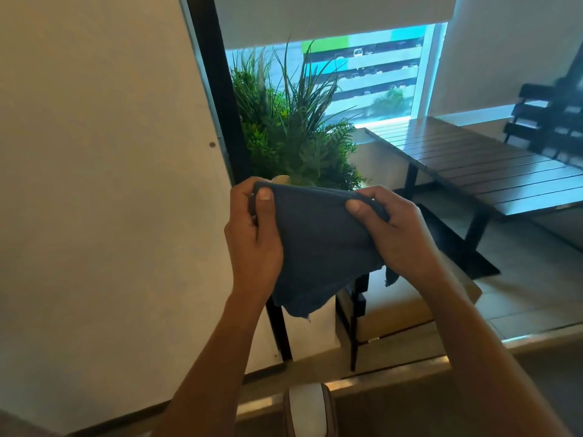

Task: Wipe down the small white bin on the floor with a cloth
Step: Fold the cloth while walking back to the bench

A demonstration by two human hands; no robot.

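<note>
A dark blue cloth (318, 247) hangs stretched between both hands at chest height. My left hand (252, 234) pinches its upper left corner between thumb and fingers. Its upper right edge is gripped by my right hand (394, 231). The cloth's frayed lower edge droops free. The small white bin (307, 408) stands on the floor at the bottom of the view, between my forearms and well below the cloth. Only its rounded top shows, cut off by the frame edge.
A cream wall (94, 184) fills the left. A green plant (293, 137) on a black stand sits straight ahead by the window. A dark slatted table (492, 165) and a black chair (552, 121) stand to the right on the tiled floor.
</note>
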